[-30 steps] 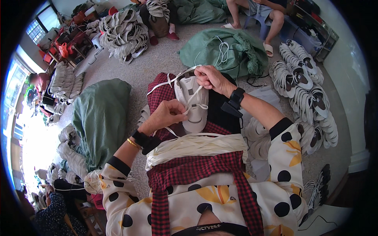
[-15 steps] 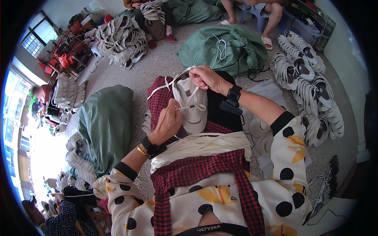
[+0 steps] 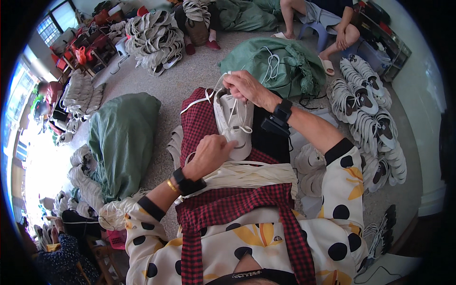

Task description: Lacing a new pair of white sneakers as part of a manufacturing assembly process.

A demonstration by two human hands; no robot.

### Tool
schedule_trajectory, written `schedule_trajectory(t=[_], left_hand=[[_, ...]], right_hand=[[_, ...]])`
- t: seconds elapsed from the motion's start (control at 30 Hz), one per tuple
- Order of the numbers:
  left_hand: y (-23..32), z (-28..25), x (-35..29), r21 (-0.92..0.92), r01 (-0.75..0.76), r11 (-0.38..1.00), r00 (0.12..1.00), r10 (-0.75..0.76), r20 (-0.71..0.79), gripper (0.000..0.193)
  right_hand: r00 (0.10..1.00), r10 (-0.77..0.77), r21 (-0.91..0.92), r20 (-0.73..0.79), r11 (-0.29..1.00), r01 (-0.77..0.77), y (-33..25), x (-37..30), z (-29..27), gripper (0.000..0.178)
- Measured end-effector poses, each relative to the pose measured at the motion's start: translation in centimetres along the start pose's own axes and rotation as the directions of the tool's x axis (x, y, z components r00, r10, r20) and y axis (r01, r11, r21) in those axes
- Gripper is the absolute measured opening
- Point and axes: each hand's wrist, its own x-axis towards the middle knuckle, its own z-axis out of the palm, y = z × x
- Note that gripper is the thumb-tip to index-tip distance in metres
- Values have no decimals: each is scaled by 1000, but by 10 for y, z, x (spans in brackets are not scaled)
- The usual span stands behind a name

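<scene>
A white sneaker (image 3: 241, 122) lies on my lap, toe toward me, with a white lace (image 3: 232, 113) partly threaded across its tongue. My right hand (image 3: 248, 88) is closed at the shoe's collar, pinching the lace, whose free end rises past my fingers. Beside the toe, my left hand (image 3: 209, 154) has curled fingers, its thumb reaching over the toe cap; what the fingers hold is hidden. A lace loop shows at its left. Across my lap, just below the shoe, lies a thick bundle of white laces (image 3: 256, 175) on red-and-black checked cloth (image 3: 199, 110).
Green sacks stand at the left (image 3: 124, 142) and beyond the shoe (image 3: 280, 61). Nested shoe uppers are stacked in rows (image 3: 363, 107) at the right, and a heap of uppers (image 3: 154, 40) lies far left. Other people sit at the back; one is on a blue stool (image 3: 316, 33).
My left hand has dropped from the lace eyelets down to the toe. My right hand has shifted slightly up and left, still pinching the lace. The view has shifted a little.
</scene>
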Motion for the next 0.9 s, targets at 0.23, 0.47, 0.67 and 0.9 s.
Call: schedule_trajectory(t=[0.23,0.47,0.67,0.9], left_hand=[[-27,30,28,-89,47,995,996,-39,84,45],[-12,-5,18,-65,-10,998,1000,10,5,31],[-4,-13,36,-135,-144,980,964,107,-245,16],[-19,-41,54,-199,-224,954,950,168,-264,15]], right_hand=[[956,-276,-21,-99,961,276,-56,59,-28,30],[996,-11,-15,-84,1000,10,-60,5,-34,31],[996,-84,119,-34,989,87,-75,-25,-20,36],[923,-222,-31,316,969,244,-124,-63,35,43]])
